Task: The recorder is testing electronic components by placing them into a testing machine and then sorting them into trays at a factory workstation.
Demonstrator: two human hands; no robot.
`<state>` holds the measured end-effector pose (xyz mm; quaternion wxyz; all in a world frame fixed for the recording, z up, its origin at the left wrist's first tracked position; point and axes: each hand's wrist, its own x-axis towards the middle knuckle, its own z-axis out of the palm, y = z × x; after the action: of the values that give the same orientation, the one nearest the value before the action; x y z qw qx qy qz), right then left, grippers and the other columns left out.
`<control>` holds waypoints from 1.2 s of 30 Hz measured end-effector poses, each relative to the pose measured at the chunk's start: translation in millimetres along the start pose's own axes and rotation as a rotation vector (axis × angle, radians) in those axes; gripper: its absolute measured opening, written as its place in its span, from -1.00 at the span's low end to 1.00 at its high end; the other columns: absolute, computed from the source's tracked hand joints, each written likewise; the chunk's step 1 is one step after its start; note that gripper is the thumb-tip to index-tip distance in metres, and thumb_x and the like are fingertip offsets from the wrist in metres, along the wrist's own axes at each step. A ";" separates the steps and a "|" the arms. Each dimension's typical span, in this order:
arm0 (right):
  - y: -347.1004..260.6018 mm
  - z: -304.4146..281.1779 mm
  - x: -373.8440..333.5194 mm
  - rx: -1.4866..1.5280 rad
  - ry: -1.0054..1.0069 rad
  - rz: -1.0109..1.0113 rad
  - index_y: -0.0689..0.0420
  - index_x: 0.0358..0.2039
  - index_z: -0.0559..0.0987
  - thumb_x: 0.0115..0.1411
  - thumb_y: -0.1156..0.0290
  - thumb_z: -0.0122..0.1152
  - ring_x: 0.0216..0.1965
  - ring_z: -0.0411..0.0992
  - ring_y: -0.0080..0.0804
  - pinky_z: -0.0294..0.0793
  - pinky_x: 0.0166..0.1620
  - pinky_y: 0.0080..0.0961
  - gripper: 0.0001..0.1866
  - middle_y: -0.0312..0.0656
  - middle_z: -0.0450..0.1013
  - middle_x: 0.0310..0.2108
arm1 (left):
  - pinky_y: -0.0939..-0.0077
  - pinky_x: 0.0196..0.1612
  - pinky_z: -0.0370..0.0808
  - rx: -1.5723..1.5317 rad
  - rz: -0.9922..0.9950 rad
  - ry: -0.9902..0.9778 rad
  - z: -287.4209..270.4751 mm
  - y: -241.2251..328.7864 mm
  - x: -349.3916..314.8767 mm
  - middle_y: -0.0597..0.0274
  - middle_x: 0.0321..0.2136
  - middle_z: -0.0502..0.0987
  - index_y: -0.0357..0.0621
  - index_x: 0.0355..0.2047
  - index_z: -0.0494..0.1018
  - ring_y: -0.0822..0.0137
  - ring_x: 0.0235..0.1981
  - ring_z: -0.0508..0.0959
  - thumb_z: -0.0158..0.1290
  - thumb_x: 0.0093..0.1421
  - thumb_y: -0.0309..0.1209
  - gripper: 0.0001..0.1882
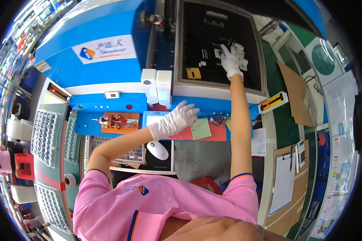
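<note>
Two gloved hands: right hand spread on white parts, left hand spread above green label.

A white rectangular label with a blue-and-orange emblem is seen on the blue machine housing. A small yellow-and-white sticker is fixed at the housing's left edge. Two narrow displays with orange lit bars are mounted left and right. A green note is laid on a red sheet.

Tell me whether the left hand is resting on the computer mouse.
No: the left hand hovers open above the red mat, while the white mouse lies untouched below it.
</note>
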<state>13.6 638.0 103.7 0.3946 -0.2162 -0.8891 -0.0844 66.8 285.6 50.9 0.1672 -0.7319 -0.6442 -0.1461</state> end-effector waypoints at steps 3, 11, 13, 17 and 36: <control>-33.3 -63.4 -12.5 0.506 0.296 0.076 0.06 0.16 0.49 0.13 0.62 0.10 0.08 0.40 0.01 0.40 0.14 -0.19 -0.46 0.10 0.41 0.07 | -0.27 0.24 0.27 0.075 -0.010 -0.241 -22.8 5.8 -32.7 0.02 0.30 0.26 -0.10 -0.17 0.60 -0.18 0.27 0.29 0.08 0.17 -0.37 -0.76; 1.5 -100.8 -256.4 0.293 0.182 0.724 0.20 0.34 0.23 0.23 0.59 0.04 0.33 0.17 0.13 0.11 0.36 -0.12 -0.37 0.14 0.21 0.32 | -0.48 0.16 0.26 0.346 0.037 -0.430 -6.1 19.0 -30.5 0.02 0.33 0.22 -0.12 -0.11 0.62 -0.52 0.21 0.27 0.05 0.19 -0.32 -0.69; 7.5 -91.0 -262.2 0.366 0.220 0.796 0.19 0.34 0.22 0.23 0.59 0.03 0.33 0.19 0.09 0.13 0.35 -0.14 -0.37 0.15 0.21 0.32 | -0.51 0.06 0.33 0.358 0.055 -0.485 -4.1 23.4 -21.6 0.02 0.32 0.25 -0.11 -0.06 0.62 -0.59 0.18 0.28 0.04 0.19 -0.33 -0.66; -28.5 -125.4 -222.8 0.472 0.095 1.047 0.18 0.35 0.21 0.27 0.59 0.00 0.29 0.26 -0.02 0.20 0.32 -0.19 -0.38 0.13 0.21 0.33 | -0.45 -0.11 0.40 0.385 -0.109 -0.362 31.8 19.2 -23.8 0.02 0.29 0.30 -0.08 -0.07 0.63 -0.68 0.13 0.29 0.03 0.21 -0.35 -0.68; -313.2 -151.0 -211.3 0.735 -0.616 -0.827 0.09 0.34 0.28 0.14 0.33 0.38 0.44 -0.09 0.14 -0.03 0.41 -0.02 -0.23 0.11 -0.07 0.44 | 0.39 -0.31 0.56 0.116 -1.442 0.147 -325.6 -15.7 -414.5 0.15 -0.53 0.59 -0.21 -0.33 0.58 0.31 -0.45 0.62 0.15 0.17 -0.29 -0.78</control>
<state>98.5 242.9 56.1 0.1039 0.2805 -0.9428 0.1471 -1.0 -224.2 167.4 0.1104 -0.1035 -0.9603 -0.2343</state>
